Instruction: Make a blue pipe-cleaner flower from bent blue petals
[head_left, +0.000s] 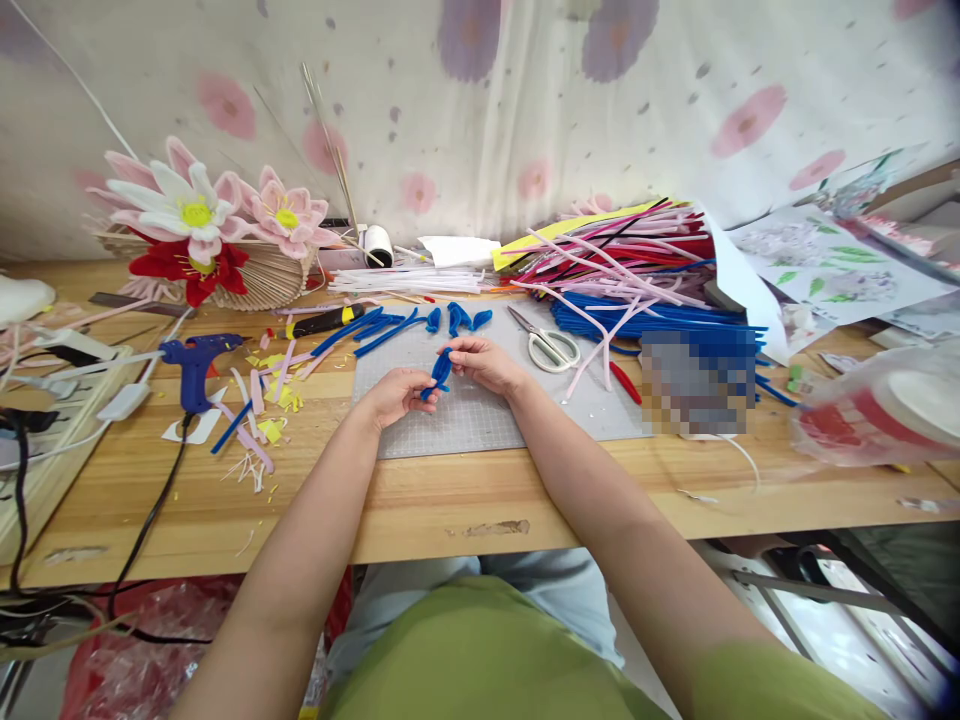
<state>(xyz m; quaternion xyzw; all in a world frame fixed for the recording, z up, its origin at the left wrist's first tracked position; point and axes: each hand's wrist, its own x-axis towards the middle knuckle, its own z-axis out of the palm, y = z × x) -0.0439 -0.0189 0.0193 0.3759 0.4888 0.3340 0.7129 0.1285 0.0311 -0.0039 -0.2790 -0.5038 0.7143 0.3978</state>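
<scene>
A folded blue pipe cleaner (442, 372) is held upright between my two hands, above the grey cutting mat (480, 430). My left hand (403, 394) pinches its lower end, and my right hand (480, 362) grips it near the top. Just beyond my hands lie several bent blue pipe cleaner pieces (459, 320). Straight blue lengths (386, 328) rest on the mat's left edge. Scissors (551, 348) with pale handles lie to the right of my right hand.
A blue hot glue gun (196, 365) stands at left, near pink and yellow scraps (277, 400). Behind it are fuzzy flowers (196, 212). Bundles of blue pipe cleaners (660, 318) and pink ones (622, 245) fill the back right. A bagged tub (885, 415) sits far right.
</scene>
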